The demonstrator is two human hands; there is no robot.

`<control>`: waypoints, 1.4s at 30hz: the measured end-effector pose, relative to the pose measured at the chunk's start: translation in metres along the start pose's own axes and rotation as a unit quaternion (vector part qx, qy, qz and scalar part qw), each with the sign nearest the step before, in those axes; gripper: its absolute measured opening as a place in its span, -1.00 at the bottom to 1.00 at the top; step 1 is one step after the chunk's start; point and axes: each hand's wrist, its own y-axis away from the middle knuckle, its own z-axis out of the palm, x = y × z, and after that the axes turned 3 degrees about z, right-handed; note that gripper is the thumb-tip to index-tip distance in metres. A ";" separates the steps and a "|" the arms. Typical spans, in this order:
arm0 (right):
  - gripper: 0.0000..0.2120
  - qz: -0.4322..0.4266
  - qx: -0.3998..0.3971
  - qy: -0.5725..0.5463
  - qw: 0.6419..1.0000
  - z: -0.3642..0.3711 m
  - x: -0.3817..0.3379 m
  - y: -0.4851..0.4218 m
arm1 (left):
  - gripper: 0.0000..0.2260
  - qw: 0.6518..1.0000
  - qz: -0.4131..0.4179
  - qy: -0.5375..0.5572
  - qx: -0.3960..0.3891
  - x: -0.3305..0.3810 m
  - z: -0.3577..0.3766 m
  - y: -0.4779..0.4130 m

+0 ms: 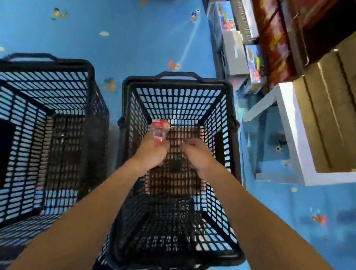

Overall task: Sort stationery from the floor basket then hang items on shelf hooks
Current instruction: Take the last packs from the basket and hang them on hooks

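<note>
Reaching into the basket (175,78), the left hand (150,154) pinches a red packet (160,128); the right hand (199,155) curls its fingers, hold unclear. Held by one end, the packet could slip.

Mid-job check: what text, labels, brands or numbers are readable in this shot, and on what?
Nothing reads clearly.
Red boxes on the shelf: gold lettering, too blurred to read.
Grey box beside them: a line of dark print, too blurred to read.
Red and clear packet held in the left hand: no legible text.
</note>
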 end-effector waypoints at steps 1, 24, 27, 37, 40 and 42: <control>-0.64 0.004 -0.006 -0.008 1.000 0.004 0.001 -0.016 | -0.90 1.000 -0.019 0.011 0.004 -0.012 0.009 -0.023; -0.81 0.090 -0.078 -0.108 0.987 0.065 0.041 -0.136 | -0.69 0.986 -0.138 0.066 0.066 -0.095 0.050 -0.130; -0.73 0.096 -0.054 -0.156 0.982 0.060 0.044 -0.125 | -0.69 0.981 -0.139 0.117 0.062 -0.090 0.057 -0.119; -0.66 0.047 -0.060 -0.211 0.974 0.032 0.027 -0.039 | -0.68 0.972 -0.099 0.212 0.028 -0.042 0.038 -0.045; -0.69 0.023 -0.062 -0.178 0.982 0.022 0.021 -0.003 | -0.61 0.978 -0.063 0.196 0.007 -0.035 0.027 -0.017; -0.75 -0.006 -0.079 -0.160 0.984 0.017 0.018 0.025 | -0.60 0.985 -0.016 0.170 -0.029 -0.030 0.017 0.004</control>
